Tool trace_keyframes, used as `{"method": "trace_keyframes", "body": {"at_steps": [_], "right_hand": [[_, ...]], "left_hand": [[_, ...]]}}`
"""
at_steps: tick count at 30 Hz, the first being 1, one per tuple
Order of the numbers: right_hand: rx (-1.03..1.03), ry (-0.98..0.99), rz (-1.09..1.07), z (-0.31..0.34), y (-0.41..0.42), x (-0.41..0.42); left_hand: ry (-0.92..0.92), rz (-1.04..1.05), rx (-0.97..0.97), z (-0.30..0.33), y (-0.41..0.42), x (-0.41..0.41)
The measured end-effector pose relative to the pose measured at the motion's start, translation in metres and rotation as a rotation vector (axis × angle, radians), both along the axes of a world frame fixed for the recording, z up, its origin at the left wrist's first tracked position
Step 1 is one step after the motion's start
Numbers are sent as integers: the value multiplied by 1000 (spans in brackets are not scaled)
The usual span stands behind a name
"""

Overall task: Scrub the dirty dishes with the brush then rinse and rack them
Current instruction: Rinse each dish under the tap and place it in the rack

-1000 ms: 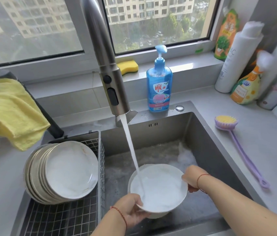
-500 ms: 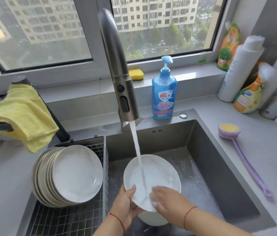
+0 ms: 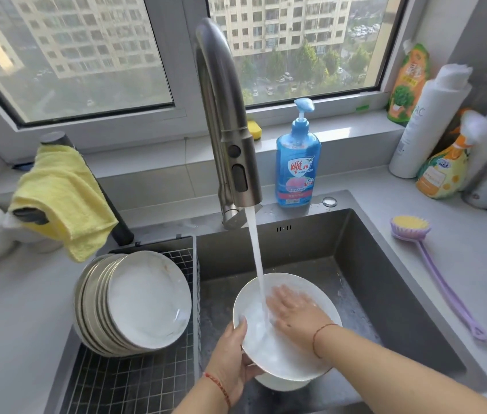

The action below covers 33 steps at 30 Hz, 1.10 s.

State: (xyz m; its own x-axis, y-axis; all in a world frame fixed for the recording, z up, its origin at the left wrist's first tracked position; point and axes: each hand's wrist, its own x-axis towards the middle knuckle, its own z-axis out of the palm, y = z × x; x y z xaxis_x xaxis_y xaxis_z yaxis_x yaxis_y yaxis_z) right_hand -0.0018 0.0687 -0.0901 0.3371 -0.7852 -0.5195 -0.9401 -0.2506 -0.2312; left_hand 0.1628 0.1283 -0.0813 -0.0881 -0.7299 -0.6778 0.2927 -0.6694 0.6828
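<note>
A white plate [image 3: 278, 358] is tilted over the sink [image 3: 385, 264] under the running stream from the faucet [image 3: 227, 124]. My left hand [image 3: 233, 360] grips its left rim, thumb on the front face. My right hand [image 3: 296, 313] lies flat with straight fingers on the plate's wet inner face, beside the stream. Another white dish [image 3: 281, 383] shows below the plate in the sink. Several white plates [image 3: 143, 300] stand on edge in the wire rack [image 3: 134, 383] at the left. The purple brush [image 3: 433, 270] with yellow bristles lies on the counter right of the sink.
A blue soap bottle [image 3: 297, 162] stands behind the sink. A yellow cloth [image 3: 60, 195] hangs over a black handle at the left. Bottles [image 3: 427, 127] crowd the back right corner. A yellow sponge [image 3: 254, 130] sits on the window sill.
My right hand slid from the plate's lower edge up onto its inner face and flattened. The plate stays under the stream in my left hand. The view tilted slightly.
</note>
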Motion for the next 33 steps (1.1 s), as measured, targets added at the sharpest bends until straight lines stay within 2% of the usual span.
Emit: {"method": "trace_keyframes", "body": {"at_steps": [3,6,10,13,15,18,22,27,29,33], "right_hand": [[-16,96,3,12,16,-22],[50,84,9,21,44,-26],[227,-189,95,38,71,-3],[279,-398,26,49,68,20],[289,-467,16,47,60,32],[206,-397,74,45,46,43],[93,-388,-113,35,18,37],[-34,2,-78,18,2,-11],[-40,82,-44,24,12,-20],[28,33,-14,43,49,-16]], "left_hand": [[-9,31,15,-1,0,2],[-41,56,28,-3,-2,3],[-30,65,24,-6,-2,6],[-5,51,31,-5,-1,6],[13,21,16,-2,0,6],[21,-11,-16,1,1,6],[39,-46,-28,4,2,5],[45,27,-31,7,-3,5],[23,41,-36,9,-6,6],[0,59,-58,10,-11,5]]}}
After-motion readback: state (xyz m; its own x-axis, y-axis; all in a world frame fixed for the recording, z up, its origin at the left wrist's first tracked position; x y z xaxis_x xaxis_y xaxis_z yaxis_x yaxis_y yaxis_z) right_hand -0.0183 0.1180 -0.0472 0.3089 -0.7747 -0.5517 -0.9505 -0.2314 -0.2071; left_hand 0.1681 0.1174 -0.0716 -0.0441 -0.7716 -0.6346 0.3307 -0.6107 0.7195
